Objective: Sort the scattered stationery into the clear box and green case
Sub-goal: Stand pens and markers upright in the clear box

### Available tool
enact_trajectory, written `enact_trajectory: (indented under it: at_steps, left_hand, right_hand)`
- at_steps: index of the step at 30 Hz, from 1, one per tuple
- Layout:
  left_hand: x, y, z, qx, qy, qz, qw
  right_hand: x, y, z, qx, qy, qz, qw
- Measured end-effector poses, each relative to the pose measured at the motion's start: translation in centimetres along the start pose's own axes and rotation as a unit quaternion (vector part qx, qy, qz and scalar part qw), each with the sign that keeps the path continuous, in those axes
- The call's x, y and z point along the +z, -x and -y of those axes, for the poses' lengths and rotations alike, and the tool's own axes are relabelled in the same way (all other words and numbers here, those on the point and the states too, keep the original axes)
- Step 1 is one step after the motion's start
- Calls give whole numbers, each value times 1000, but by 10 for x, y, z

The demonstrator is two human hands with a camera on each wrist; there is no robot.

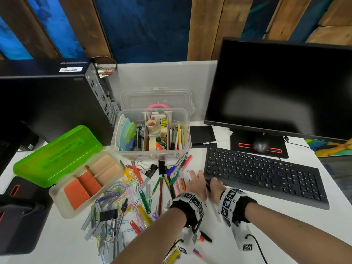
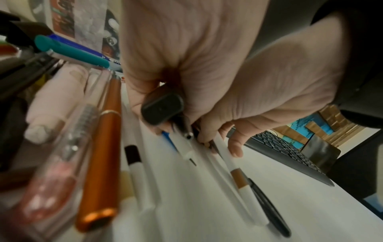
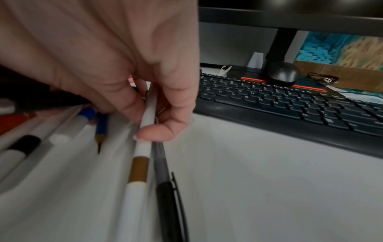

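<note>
White tabletop (image 1: 57, 244) at the bottom of the head view is still thick with paper clips (image 1: 122, 195), staples and binder clips, so I judge most sorting is left. At lower centre my right hand (image 1: 216, 189) pinches a white marker with a brown band (image 3: 138, 168) beside a black pen (image 3: 167, 201); my left hand (image 1: 196, 182) curls round a dark-capped pen (image 2: 163, 108) among loose pens. Mid-left, the green case (image 1: 57, 159) stands open, its cardboard dividers bare. Further back at centre, the clear box (image 1: 152, 130) already holds tape, markers and notes.
</note>
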State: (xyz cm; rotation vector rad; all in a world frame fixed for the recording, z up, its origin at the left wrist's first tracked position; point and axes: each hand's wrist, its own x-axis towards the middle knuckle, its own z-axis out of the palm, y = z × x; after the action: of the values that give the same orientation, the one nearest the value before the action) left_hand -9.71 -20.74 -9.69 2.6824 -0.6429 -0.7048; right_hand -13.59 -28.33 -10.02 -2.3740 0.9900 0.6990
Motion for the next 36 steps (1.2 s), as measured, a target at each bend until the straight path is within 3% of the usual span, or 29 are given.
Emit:
enact_trajectory:
  at_steps: [4, 9, 16, 23, 31, 36]
  left_hand:
    - [-8, 0, 6, 32, -15, 41, 999]
    - [-13, -3, 5, 2, 20, 57, 998]
    - [-15, -1, 10, 23, 20, 57, 998]
    - [-25, 0, 6, 13, -39, 61, 997]
    - [-32, 9, 9, 11, -12, 52, 999]
    - [-50, 15, 12, -2, 39, 62, 997]
  right_hand:
    - [-3, 0, -2, -21, 36, 6, 999]
    - [-4, 0, 1, -20, 39, 21, 999]
    - [-13, 0, 2, -10, 35, 82, 996]
    - [-25, 8, 5, 3, 40, 79, 996]
    - [-25, 5, -2, 39, -6, 98, 994]
    - [-40, 7, 2, 51, -95, 113, 988]
